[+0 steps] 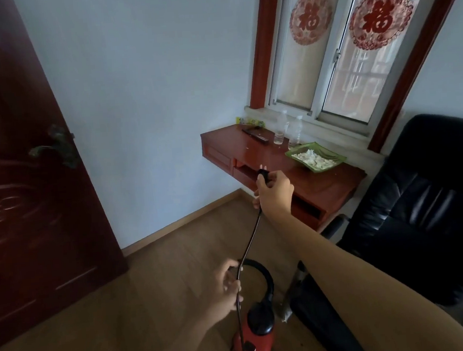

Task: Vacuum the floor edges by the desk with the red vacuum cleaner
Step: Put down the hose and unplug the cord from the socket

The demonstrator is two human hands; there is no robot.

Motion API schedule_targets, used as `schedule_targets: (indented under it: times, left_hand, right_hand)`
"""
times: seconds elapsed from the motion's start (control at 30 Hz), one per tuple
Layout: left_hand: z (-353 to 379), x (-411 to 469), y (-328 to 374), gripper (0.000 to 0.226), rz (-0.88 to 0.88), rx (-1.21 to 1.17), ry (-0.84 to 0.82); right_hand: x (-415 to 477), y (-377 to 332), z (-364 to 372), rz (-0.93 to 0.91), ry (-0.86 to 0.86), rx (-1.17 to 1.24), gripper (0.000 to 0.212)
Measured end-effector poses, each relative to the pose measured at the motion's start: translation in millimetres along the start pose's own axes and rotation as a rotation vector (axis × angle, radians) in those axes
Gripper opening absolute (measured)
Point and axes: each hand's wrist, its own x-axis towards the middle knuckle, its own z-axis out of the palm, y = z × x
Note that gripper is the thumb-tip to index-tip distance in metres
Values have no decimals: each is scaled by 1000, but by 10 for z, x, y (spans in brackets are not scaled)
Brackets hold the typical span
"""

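Wooden floor point(124, 308), one red vacuum cleaner point(253, 342), right hand point(274, 192) gripping plug point(263, 175), left hand point(225, 286) gripping cord point(250, 237)

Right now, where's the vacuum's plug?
In the right hand, the plug is held up in front of the desk, its cord running down past the left hand.

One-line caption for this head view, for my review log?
Right hand holds up the power plug while the left hand grips the cord above the red vacuum cleaner near the desk.
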Motion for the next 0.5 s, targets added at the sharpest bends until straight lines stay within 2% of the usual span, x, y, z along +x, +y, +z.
schedule_targets:
  times: [0.13,0.33,0.5]
  left_hand:
    - [-165,321,-359,40,-9,-61,-62]
    - [-351,609,-759,54,24,19,-164]
    - [-263,718,-947,42,23,84,-297]
  right_hand:
    - [97,241,277,58,53,-34,13]
    - [95,671,427,153,139,-109,15]
    - [116,1023,469,224,185,-140,9]
